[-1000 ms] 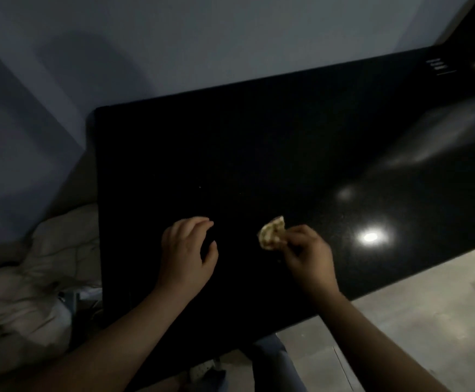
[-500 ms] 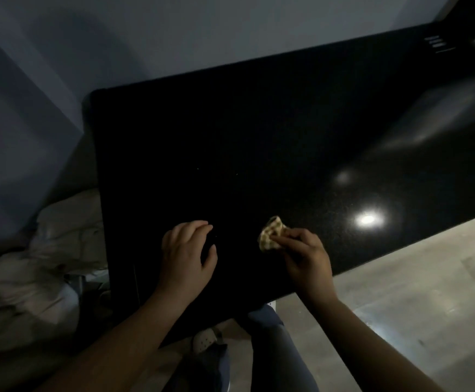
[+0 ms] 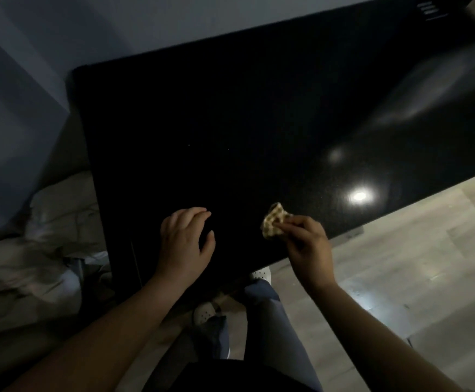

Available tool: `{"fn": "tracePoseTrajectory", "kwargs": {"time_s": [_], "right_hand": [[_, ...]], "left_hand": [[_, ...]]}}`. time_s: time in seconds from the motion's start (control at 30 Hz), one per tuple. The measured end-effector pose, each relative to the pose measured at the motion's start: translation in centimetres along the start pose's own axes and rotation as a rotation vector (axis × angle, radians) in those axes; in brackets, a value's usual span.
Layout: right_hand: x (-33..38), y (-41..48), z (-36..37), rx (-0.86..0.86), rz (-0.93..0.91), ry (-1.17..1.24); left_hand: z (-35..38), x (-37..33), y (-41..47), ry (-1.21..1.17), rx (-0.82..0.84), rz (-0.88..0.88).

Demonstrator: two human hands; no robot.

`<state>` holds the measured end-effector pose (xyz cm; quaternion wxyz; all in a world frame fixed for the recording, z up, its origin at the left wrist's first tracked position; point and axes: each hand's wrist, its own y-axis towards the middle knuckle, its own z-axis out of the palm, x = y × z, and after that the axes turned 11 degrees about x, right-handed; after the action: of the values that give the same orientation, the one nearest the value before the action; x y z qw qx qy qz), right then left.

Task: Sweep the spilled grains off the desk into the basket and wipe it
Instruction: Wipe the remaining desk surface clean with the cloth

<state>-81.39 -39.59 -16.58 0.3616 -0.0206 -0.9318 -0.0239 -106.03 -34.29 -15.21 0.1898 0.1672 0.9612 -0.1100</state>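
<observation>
A glossy black desk (image 3: 259,114) fills the middle of the view. Two tiny pale grains, one grain (image 3: 189,145) and another grain (image 3: 228,149), lie on it beyond my hands. My right hand (image 3: 305,241) pinches a small crumpled checked cloth (image 3: 273,223) near the desk's front edge. My left hand (image 3: 187,240) rests on the desk to the left of the cloth, fingers loosely curved and holding nothing. No basket is in view.
Pale crumpled fabric (image 3: 27,250) lies on the floor left of the desk. Light wooden flooring (image 3: 414,264) runs along the right. My legs and white shoes (image 3: 205,315) stand at the desk's front edge. A grey wall (image 3: 117,29) backs the desk.
The view has shifted so the desk sits higher and more floor shows. Both hands stay in nearly the same places on the desk, the right still pinching the cloth.
</observation>
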Motion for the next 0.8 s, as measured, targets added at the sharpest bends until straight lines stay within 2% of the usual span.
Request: {"fn": "tracePoseTrajectory", "kwargs": {"time_s": [0.1,0.23,0.3,0.47,0.67,0.8], "right_hand": [[0.9,-2.6,0.1,0.034,-0.020,0.041],[2.2,-3.7,-0.2,0.189,-0.001,0.133],[3.2,-2.8,-0.7,0.185,-0.004,0.188],[5.5,4.2,-1.5,0.069,0.068,0.319],[7.6,14.9,-0.4,0.098,0.065,0.278],[8.6,21.2,0.8,0.085,0.055,0.286]], "left_hand": [[-0.3,0.0,-0.6,0.004,0.016,-0.006],[-0.8,0.0,-1.1,0.003,0.037,-0.010],[-1.5,0.2,-1.1,-0.013,0.031,-0.018],[-3.5,3.3,0.4,-0.070,-0.013,-0.074],[-6.0,8.0,4.5,-0.126,-0.084,-0.126],[-6.7,10.5,8.5,-0.079,-0.114,-0.171]]}}
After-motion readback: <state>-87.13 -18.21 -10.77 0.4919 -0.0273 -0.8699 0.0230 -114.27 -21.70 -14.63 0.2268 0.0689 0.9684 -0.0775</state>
